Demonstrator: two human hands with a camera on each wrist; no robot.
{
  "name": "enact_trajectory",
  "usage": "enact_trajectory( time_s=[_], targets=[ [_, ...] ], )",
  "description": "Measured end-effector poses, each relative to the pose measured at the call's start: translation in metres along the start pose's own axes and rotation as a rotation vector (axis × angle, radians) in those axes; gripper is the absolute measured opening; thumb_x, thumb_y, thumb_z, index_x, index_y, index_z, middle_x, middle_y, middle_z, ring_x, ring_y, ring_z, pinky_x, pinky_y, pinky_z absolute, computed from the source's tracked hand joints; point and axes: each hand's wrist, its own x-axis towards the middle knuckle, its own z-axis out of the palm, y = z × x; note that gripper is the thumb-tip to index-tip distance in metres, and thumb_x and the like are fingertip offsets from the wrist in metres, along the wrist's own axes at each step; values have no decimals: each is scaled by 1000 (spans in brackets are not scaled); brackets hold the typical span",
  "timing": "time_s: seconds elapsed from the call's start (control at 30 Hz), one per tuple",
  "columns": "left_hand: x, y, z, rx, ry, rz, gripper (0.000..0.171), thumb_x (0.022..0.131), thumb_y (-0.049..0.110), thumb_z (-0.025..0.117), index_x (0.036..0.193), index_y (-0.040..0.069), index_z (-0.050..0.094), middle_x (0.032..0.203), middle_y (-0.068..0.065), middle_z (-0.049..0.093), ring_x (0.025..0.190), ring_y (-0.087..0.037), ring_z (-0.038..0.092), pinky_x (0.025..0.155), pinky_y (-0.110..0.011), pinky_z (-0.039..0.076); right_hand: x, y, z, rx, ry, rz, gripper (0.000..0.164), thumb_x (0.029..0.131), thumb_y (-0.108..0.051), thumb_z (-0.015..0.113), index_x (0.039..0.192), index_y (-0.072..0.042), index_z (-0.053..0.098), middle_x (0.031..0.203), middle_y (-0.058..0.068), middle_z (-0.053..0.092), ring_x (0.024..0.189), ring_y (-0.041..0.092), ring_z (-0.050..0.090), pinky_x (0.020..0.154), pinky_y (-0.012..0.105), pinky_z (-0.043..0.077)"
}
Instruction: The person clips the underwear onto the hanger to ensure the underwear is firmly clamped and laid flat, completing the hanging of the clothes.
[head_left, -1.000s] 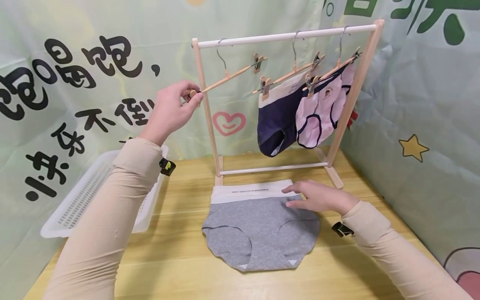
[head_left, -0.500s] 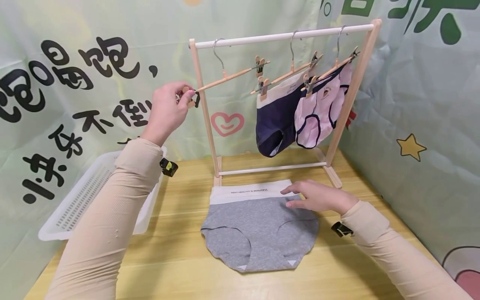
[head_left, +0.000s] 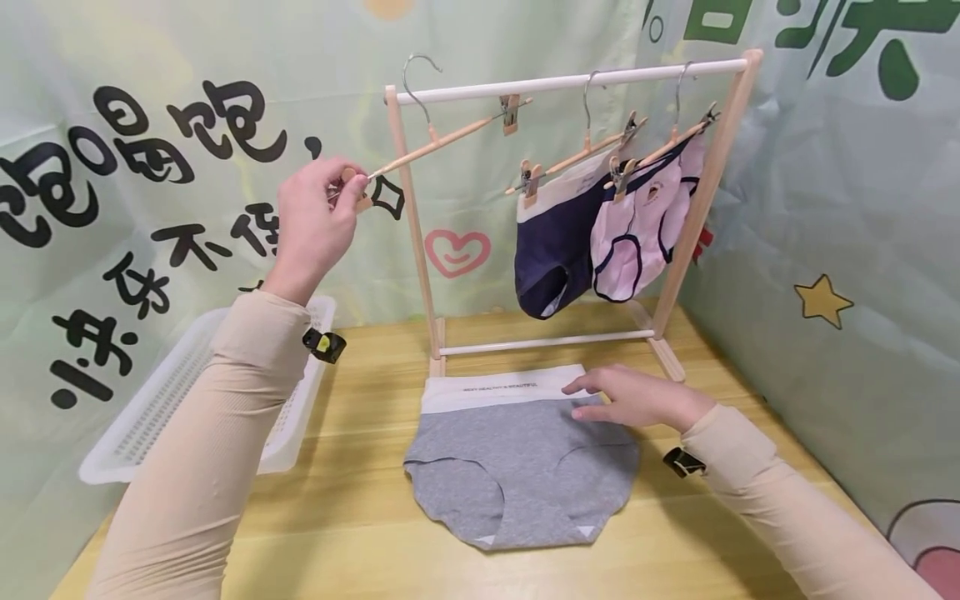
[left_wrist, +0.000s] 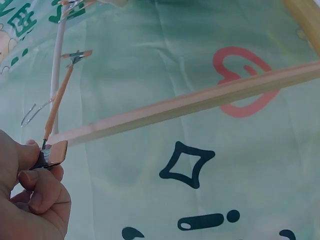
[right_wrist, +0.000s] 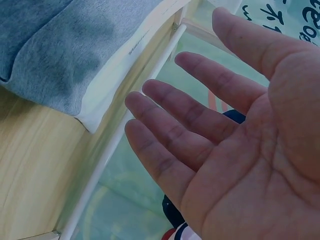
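Observation:
My left hand pinches the clip at the near end of a wooden clip hanger. The hanger slants up to the right, and its metal hook stands above the rack's white top rail. In the left wrist view, thumb and fingers close round the wooden clip. Grey underpants with a white waistband lie flat on the table, front up. Over their upper right corner hovers my right hand, fingers extended and holding nothing; the right wrist view shows its bare palm.
Navy underpants and pink underpants hang from two other clip hangers on the wooden rack's right half. A white plastic basket stands at the left, partly behind my left arm. Printed cloth walls enclose the table's back and right.
My left hand has moved left, and the hanger's hook has risen off the rail, shifting left with it. My right hand stays over the grey underpants, which have not moved.

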Motion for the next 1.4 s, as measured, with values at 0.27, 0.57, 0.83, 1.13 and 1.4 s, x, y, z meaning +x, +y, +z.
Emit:
enact_trajectory(
  time_s=[0.27,0.57,0.83,1.13,1.4],
  targets=[
    [-23,-16,-12,-7,9,-39,24,110,25,63,108,8,79,99,-11,75,74,4,54,72,-19,41,0,1,3,-6,21,-29,45,106,-34,69,139,-4,70,137,14,73,130,39,67,109,57,53],
    [-50,-38,-20,13,-63,-45,23,109,23,63,106,7,78,98,-15,76,72,5,59,68,-15,44,3,4,4,16,-12,-13,47,107,-35,68,140,-2,69,138,16,72,127,42,69,107,57,55],
    [-67,-50,-15,32,-184,-27,20,110,19,62,104,5,74,91,-15,75,73,-15,61,61,-19,44,4,8,5,33,-21,-7,46,107,-34,67,137,0,70,136,17,73,125,42,70,106,57,56],
    [-83,-65,-1,41,-269,-43,16,109,14,63,104,5,75,91,-15,77,68,-16,58,55,-24,43,-2,12,0,121,-42,23,49,106,-33,68,138,4,67,136,24,71,116,34,76,103,55,58],
    [-95,-75,10,26,-353,-54,15,108,12,63,103,4,74,89,-16,75,67,-17,57,58,-26,44,-4,14,0,88,-2,-15,48,107,-31,67,138,6,67,136,24,72,120,41,72,105,57,57]
  ],
)
